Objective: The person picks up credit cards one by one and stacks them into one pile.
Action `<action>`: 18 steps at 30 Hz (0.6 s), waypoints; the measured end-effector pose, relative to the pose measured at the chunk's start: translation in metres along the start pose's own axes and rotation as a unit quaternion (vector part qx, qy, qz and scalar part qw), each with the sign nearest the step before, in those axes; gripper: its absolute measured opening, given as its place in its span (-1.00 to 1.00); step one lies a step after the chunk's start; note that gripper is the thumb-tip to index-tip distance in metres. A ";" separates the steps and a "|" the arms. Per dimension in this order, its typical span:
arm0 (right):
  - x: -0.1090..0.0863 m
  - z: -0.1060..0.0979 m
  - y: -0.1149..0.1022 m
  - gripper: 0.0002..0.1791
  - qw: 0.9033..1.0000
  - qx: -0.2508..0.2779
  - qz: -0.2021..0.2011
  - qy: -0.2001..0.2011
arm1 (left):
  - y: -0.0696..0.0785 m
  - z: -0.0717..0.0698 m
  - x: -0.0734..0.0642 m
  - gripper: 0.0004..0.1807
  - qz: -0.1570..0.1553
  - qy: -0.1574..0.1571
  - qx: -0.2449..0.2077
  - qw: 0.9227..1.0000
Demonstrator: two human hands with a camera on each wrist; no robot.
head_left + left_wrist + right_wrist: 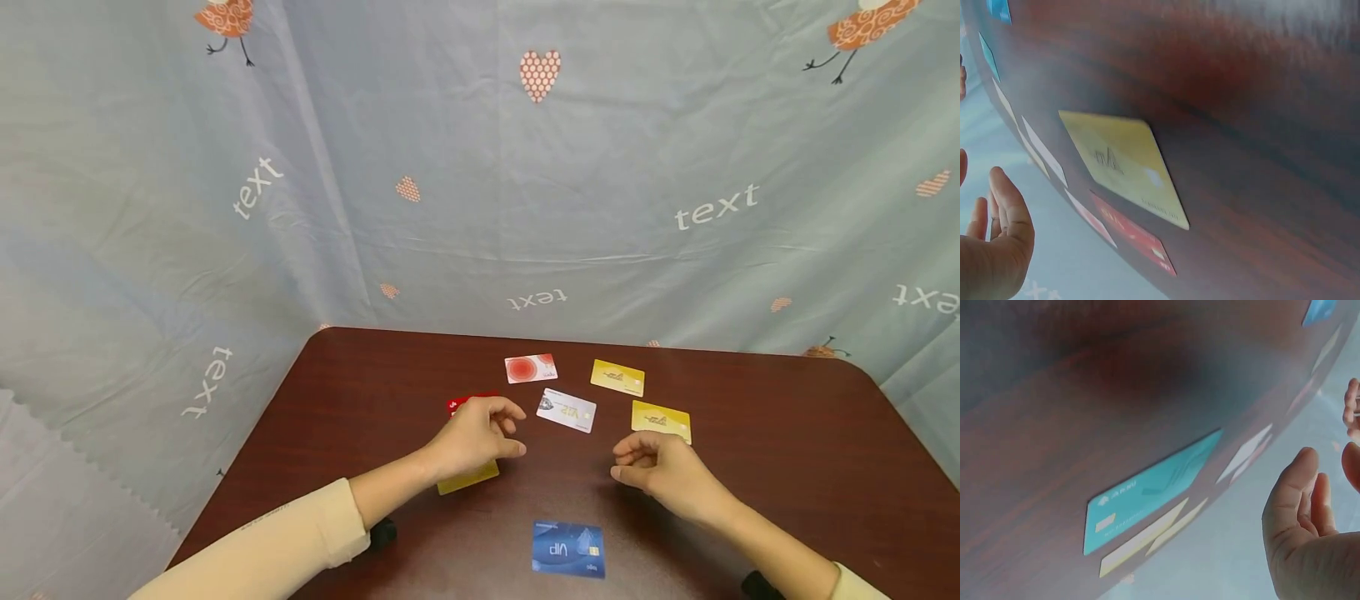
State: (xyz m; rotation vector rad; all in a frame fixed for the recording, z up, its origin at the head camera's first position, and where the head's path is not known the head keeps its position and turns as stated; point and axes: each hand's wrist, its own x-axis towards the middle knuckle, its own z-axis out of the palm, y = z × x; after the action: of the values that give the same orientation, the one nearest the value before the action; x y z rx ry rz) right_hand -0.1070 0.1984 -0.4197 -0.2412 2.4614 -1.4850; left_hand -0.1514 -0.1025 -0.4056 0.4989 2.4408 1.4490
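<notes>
My left hand (474, 436) hovers over the left part of the table with loosely bent fingers, holding nothing. It partly covers a red card (468, 401) and a yellow card (471, 480), both fully visible in the left wrist view. To the right, my right hand (667, 473) is also raised and holds nothing, thumb and fingers apart. A teal bank card (1154, 487) lies near it in the right wrist view, hidden behind the hand in the head view. Just beyond that hand is a yellow card (661, 419). A blue VIP card (567, 549) lies in front, between the hands.
Farther back on the dark brown table (390, 375) lie a white VIP card (566, 411), a white card with a red circle (531, 368) and another yellow card (617, 377). A grey-blue printed curtain (465, 225) hangs behind the table's far edge.
</notes>
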 end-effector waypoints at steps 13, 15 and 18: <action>0.015 -0.011 -0.003 -0.54 0.998 0.014 0.043 0.037 | 0.001 -0.020 0.021 -0.55 0.002 0.047 -0.010 0.999; 0.017 -0.012 -0.001 -0.52 0.998 0.017 0.045 0.038 | 0.000 -0.020 0.024 -0.54 0.000 0.048 -0.009 0.999; 0.021 -0.013 0.000 -0.50 0.998 0.017 0.040 0.041 | 0.001 -0.019 0.027 -0.52 -0.002 0.047 -0.006 0.999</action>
State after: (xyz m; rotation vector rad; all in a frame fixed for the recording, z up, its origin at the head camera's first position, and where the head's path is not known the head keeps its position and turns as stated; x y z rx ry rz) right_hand -0.1305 0.2034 -0.4168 -0.0748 2.4759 -1.5294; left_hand -0.1831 -0.1055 -0.3968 0.4322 2.5022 1.5162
